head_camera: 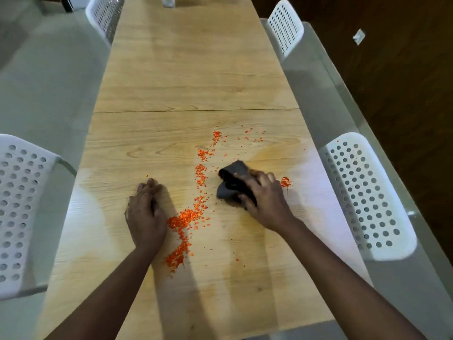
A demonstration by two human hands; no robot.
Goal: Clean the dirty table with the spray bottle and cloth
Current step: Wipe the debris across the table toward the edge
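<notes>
Orange crumbs [193,212] lie in a long ragged line down the middle of the wooden table [191,69], with a small separate heap [285,182] further right. My right hand [266,200] grips a bunched dark grey cloth [232,179] and holds it on the table just right of the crumb line. My left hand [146,214] stands on its edge on the table with straight fingers, touching the left side of the crumbs. A clear spray bottle [168,1] stands at the far end of the table, only its base visible.
White perforated chairs stand along both sides: one at near left [19,212], one at near right [367,195], and two further back [104,13] [285,27]. A seam [196,110] crosses the tabletop. A dark wall runs on the right.
</notes>
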